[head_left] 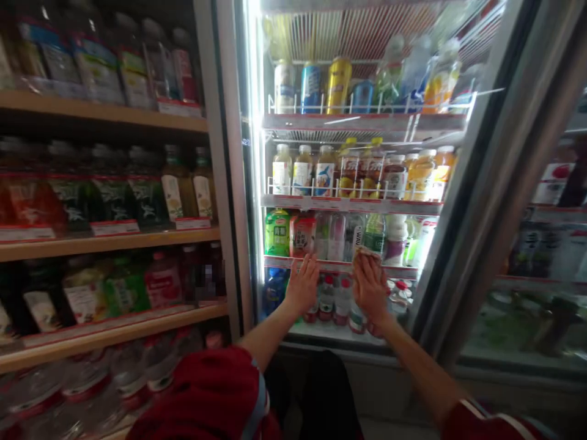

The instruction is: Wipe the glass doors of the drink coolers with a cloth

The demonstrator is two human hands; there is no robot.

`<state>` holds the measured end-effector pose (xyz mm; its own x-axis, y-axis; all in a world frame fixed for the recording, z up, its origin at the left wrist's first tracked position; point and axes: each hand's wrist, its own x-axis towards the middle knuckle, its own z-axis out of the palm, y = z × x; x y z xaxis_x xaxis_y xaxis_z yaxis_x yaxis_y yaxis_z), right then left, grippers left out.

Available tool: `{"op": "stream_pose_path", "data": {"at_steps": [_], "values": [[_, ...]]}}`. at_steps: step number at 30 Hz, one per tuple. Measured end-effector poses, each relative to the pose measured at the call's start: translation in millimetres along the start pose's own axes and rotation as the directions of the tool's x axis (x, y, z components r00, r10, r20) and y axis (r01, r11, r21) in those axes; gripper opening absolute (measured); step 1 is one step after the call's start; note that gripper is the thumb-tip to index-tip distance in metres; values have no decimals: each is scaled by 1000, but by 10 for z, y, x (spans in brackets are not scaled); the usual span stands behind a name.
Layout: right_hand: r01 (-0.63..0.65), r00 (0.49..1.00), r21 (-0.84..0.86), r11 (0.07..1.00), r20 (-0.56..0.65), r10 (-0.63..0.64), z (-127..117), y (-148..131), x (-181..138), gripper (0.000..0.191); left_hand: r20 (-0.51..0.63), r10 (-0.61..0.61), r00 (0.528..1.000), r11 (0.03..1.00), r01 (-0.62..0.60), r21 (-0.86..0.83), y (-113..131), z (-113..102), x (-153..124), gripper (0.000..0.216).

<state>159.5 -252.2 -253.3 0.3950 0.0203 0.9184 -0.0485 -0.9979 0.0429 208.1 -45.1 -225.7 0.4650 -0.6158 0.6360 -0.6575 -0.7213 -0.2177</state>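
Observation:
In the lower middle of the head view, my left hand (302, 286) is open, fingers stretched out, and appears to lie against the glass door (337, 333) of a lit drinks fridge. To its right, my right hand (369, 284) presses a light, crumpled cloth (367, 252) with its fingers, at about the height of a shelf edge. The cloth shows only above and around my fingertips. Behind the hands, bottles stand on the fridge shelves, with a green-labelled bottle (375, 233) just above the cloth and red-capped bottles (326, 299) between my hands.
Left of the fridge, wooden shelves (110, 247) hold rows of bottled drinks. The metal door frame (463, 244) slants along the right, with another glass door (541, 287) beyond it. Cans (338, 85) and bottles fill the fridge's upper shelves. My dark-trousered knee (330, 391) is below the door.

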Motion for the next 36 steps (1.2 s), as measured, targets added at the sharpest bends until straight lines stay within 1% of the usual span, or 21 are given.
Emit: {"op": "stream_pose_path", "data": {"at_steps": [3,5,7,10,13,15,17,20,21,23,25,27,28,30,32,34,35,36], "values": [[-129,989,-10,992,-79,128,6,82,116,55,-13,-43,999,999,43,-11,-144,23,-103,60],[-147,984,0,989,-99,146,27,58,153,59,-2,-88,996,996,88,-18,-215,17,-163,61],[-79,994,13,997,-74,80,58,-70,153,63,27,-128,991,991,129,-22,-274,-3,-222,61],[107,994,45,993,2,-107,106,-397,123,69,63,-156,986,987,159,-38,-351,-38,-302,59],[282,955,101,954,69,-289,133,-692,143,75,60,-167,984,984,170,-53,-423,-64,-359,57],[331,937,121,936,79,-341,140,-787,208,76,40,-183,982,981,185,-54,-482,-79,-389,57],[305,949,116,945,44,-311,146,-807,305,76,29,-205,978,977,207,-59,-552,-92,-420,58],[203,979,120,972,-41,-199,167,-821,455,74,20,-253,967,964,253,-79,-651,-104,-474,60],[181,983,141,973,-53,-175,180,-850,496,73,3,-264,965,961,263,-89,-672,-107,-489,59],[177,984,233,956,-29,-175,219,-959,559,71,-66,-248,967,964,239,-118,-689,-116,-496,57],[174,980,398,901,23,-199,272,-1112,608,68,-164,-158,974,980,134,-150,-679,-127,-460,54],[111,983,595,796,54,-178,327,-1263,661,65,-266,-57,962,986,12,-169,-665,-133,-372,50],[64,987,680,731,64,-147,349,-1324,693,63,-310,-29,950,985,-26,-171,-664,-132,-311,48],[-22,994,796,605,85,-75,374,-1403,763,60,-375,-21,927,986,-44,-163,-683,-117,-168,45],[-61,996,848,527,90,-29,356,-1422,835,60,-409,-23,912,992,-30,-123,-721,-89,-20,44],[-54,997,855,516,70,-12,288,-1389,905,62,-419,2,908,998,-25,-50,-758,-56,101,44],[-39,999,840,541,46,0,238,-1359,939,63,-418,21,908,1000,-27,-8,-771,-39,145,43],[-15,1000,810,586,8,15,181,-1321,976,63,-415,40,909,999,-30,31,-779,-24,178,43]]}}
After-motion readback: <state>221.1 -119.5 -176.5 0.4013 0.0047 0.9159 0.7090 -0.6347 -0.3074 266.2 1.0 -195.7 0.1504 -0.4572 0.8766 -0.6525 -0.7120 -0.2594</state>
